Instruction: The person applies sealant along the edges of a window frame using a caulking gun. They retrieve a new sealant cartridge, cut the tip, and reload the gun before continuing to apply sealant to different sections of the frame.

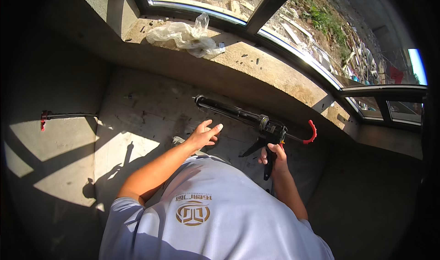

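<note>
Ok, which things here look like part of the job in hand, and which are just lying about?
In use, apparently:
- Black caulking gun, gripped in the right hand; the left hand is empty beside it

Lying about, it seems:
- Crumpled clear plastic bag on the sill
- Small dark scraps there
- Red-ended item at far left, purpose unclear

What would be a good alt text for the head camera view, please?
A person's right hand grips a black caulking gun by its handle, while the empty left hand hangs near it, apart. Beyond, a crumpled plastic bag lies on a sunlit windowsill.
</note>
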The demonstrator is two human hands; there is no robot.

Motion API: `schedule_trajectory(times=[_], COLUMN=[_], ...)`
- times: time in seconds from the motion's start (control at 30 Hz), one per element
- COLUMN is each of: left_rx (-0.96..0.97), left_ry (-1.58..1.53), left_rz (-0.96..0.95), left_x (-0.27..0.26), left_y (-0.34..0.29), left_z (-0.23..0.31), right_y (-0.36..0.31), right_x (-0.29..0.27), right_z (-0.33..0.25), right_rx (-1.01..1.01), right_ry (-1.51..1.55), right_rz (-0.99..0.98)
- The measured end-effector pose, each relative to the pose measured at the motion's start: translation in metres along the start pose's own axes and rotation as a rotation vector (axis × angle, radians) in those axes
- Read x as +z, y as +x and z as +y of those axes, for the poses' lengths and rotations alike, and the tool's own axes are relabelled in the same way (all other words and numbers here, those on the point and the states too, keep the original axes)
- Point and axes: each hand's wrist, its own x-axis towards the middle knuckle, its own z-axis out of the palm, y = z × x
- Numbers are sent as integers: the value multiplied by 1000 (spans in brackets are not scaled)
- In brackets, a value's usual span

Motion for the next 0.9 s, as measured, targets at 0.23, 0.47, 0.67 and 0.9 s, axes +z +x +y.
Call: schedule_trajectory(times=[0.23,0.47,0.67,0.9], left_rx=[204,279,180,-27], left_ry=[-764,-918,-692,-588], left_rz=[-66,-330,-317,-471], left_x=[-16,-8,-21,-64], left_y=[-12,-27,8,80], left_z=[62,118,177,221], right_y=[-61,-72,-63,-46], right_x=[5,5,22,95], right_z=[-43,-61,-67,-55], right_rx=[-131,-260,-320,-153], right_ry=[240,236,165,-3], right_rz=[-414,-441,-373,300])
